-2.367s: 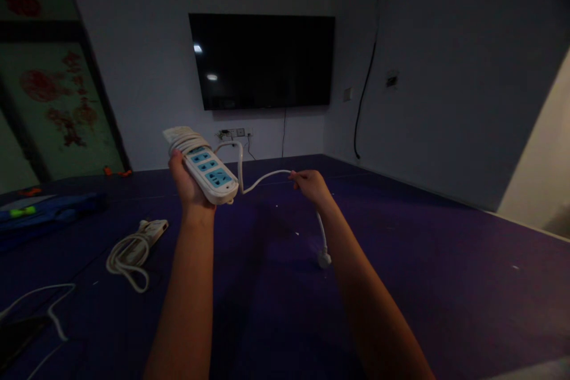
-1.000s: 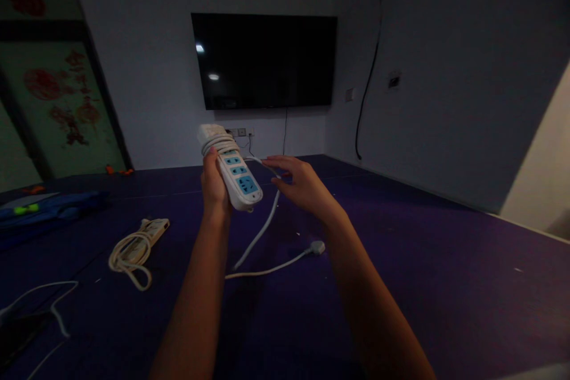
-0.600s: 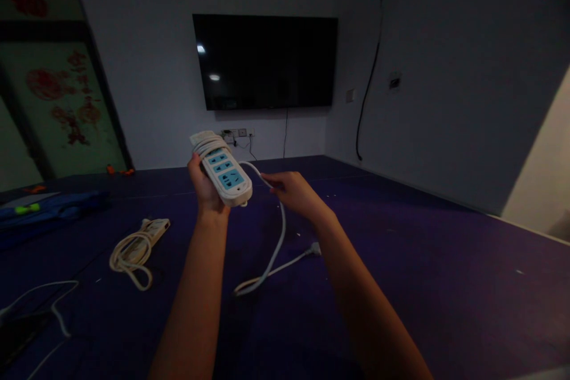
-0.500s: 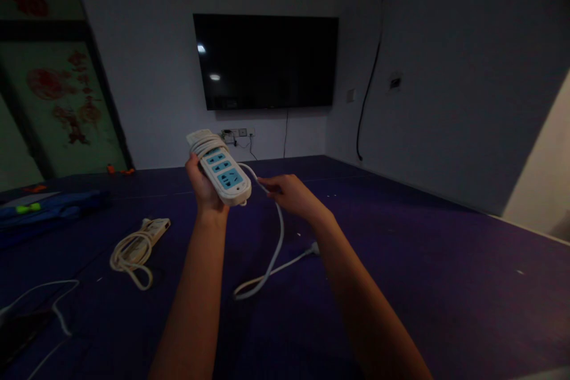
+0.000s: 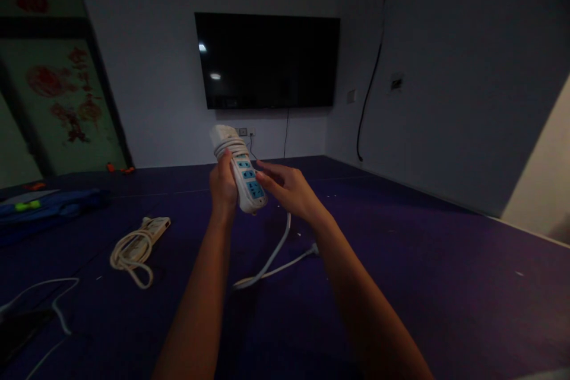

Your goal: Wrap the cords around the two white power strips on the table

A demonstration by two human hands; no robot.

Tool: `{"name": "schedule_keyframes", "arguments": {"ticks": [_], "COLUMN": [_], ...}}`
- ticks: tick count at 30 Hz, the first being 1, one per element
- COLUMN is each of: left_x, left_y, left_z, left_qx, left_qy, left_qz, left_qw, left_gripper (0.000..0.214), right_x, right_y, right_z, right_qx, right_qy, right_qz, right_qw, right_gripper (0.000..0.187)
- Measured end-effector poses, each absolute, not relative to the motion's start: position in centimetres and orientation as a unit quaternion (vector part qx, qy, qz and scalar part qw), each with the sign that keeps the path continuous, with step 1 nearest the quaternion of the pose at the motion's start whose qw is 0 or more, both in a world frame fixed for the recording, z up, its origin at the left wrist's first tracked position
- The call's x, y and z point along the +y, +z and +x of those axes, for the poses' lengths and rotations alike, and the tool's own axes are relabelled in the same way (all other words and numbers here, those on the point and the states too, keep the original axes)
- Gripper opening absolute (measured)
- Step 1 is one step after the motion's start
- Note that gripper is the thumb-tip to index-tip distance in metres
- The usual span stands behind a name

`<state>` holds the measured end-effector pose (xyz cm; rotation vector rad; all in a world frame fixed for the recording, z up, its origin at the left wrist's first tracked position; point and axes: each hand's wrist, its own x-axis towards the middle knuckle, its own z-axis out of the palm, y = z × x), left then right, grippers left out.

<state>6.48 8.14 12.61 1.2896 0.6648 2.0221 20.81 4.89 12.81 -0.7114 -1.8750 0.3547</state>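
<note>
A white power strip (image 5: 244, 193) with blue socket faces is held up, tilted, in my left hand (image 5: 224, 187), whose thumb lies along its side. Several turns of its white cord (image 5: 231, 146) are wrapped round the upper end. My right hand (image 5: 291, 187) is closed at the strip's right edge, thumb beside the sockets. It has the cord in its fingers, though the grip itself is mostly hidden. Below that hand the loose cord (image 5: 278, 246) hangs to the purple surface, bends back, and ends in a plug (image 5: 315, 248).
A second power strip (image 5: 158, 227) with a coiled cord lies at the left. Nearer are a white cable (image 5: 57, 309) and a dark flat object (image 5: 20, 332). Blue cloth (image 5: 57, 205) lies farther left. A television (image 5: 269, 62) hangs on the wall ahead, and a black cable (image 5: 371, 80) hangs at the right.
My left hand has brought the power strip to the right and turned it more upright. My right hand has come in against the strip's edge, where the cord ran in view before.
</note>
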Motion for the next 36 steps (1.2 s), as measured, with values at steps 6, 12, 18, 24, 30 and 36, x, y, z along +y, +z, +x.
{"name": "schedule_keyframes", "arguments": {"ticks": [6,12,18,24,30,36], "left_x": [7.4,7.1,7.2,7.9,7.6,8.6], "left_y": [12.8,13.0,13.1,12.9,12.9,12.4], "left_z": [7.8,7.5,7.0,6.3,4.3,1.1], "left_qx": [0.322,0.245,0.313,0.384,0.457,0.536], "left_qy": [0.777,0.753,0.691,0.661,0.673,0.657], "left_qz": [0.49,0.555,0.6,0.622,0.577,0.529], "left_qw": [0.23,0.255,0.255,0.17,0.074,-0.029], "left_gripper": [0.037,0.043,0.058,0.049,0.041,0.041], "right_x": [5.0,4.9,5.1,5.4,4.4,4.3], "right_y": [12.1,12.5,12.8,12.8,13.5,13.5], "right_z": [20.2,20.4,21.1,22.4,23.3,23.8], "right_qx": [-0.783,-0.739,-0.7,-0.714,-0.719,-0.799], "right_qy": [0.207,0.301,0.315,0.134,-0.067,-0.075], "right_qz": [-0.283,-0.255,-0.272,-0.382,-0.51,-0.451], "right_qw": [0.514,0.546,0.579,0.571,0.468,0.391], "right_gripper": [0.093,0.086,0.082,0.074,0.059,0.053]}}
